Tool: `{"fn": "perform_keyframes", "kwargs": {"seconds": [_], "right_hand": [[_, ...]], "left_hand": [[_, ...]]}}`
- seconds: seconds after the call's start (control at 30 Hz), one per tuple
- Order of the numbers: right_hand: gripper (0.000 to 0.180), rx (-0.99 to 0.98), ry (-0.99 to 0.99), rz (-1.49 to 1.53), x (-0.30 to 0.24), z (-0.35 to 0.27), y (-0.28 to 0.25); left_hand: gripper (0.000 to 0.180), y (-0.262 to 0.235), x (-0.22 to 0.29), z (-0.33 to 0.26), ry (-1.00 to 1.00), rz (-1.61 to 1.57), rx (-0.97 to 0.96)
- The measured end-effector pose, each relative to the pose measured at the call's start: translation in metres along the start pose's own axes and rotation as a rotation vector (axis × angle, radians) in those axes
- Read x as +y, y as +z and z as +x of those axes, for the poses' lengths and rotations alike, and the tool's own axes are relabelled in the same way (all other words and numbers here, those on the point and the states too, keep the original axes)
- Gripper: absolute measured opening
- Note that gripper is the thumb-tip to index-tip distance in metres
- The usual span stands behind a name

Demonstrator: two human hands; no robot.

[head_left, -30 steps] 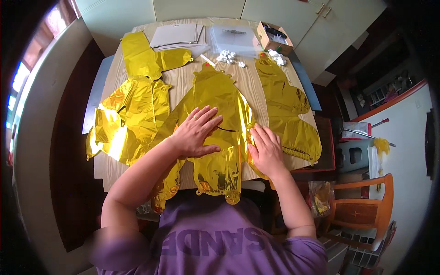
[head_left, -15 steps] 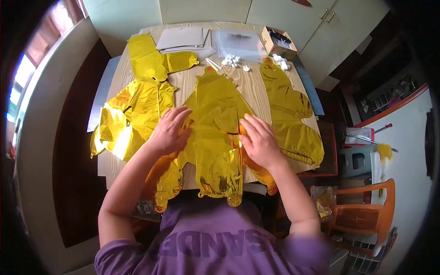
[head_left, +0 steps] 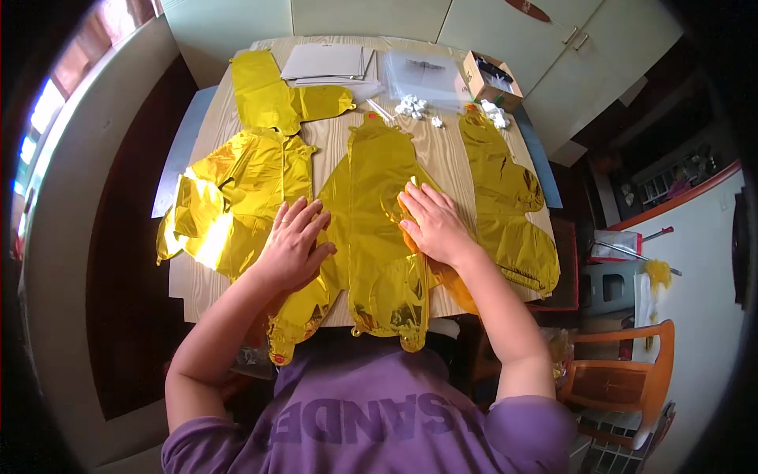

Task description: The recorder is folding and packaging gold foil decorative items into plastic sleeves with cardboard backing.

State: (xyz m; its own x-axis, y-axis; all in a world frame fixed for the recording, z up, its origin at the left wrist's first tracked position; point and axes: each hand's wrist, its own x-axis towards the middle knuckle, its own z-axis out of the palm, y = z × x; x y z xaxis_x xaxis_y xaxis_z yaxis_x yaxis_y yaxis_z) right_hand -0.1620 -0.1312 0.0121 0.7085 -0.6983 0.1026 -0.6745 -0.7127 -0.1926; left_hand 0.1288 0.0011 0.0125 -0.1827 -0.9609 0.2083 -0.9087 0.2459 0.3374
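Pressing flat: left hand [head_left: 294,243] and right hand [head_left: 433,223], fingers spread wide, holding nothing, flank the middle gold foil balloon [head_left: 377,213]; long axis runs away across surface [head_left: 440,154].

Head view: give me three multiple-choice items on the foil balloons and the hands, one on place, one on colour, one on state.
1. Where does the small open cardboard box sit?
A. far right of the table
B. near edge, by the person
C. on the chair

2. What colour is the flat foil balloon under the hands?
A. silver
B. gold
C. red

3. How do the left hand and right hand lie?
A. clenched in fists
B. lifted off the table
C. flat, palms down on the foil

Answers: 1 A, it stands at the far right corner; 2 B, the foil is shiny gold; 3 C, the fingers are spread and pressed on the balloon.
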Motion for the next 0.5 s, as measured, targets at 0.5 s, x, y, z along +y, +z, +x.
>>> {"fn": "perform_keyframes", "kwargs": {"seconds": [0.5], "right_hand": [[0.040,0.327,0.026,0.096,0.001,-0.023,-0.037]], "left_hand": [[0.090,0.020,0.035,0.048,0.320,-0.052,-0.087]]}}
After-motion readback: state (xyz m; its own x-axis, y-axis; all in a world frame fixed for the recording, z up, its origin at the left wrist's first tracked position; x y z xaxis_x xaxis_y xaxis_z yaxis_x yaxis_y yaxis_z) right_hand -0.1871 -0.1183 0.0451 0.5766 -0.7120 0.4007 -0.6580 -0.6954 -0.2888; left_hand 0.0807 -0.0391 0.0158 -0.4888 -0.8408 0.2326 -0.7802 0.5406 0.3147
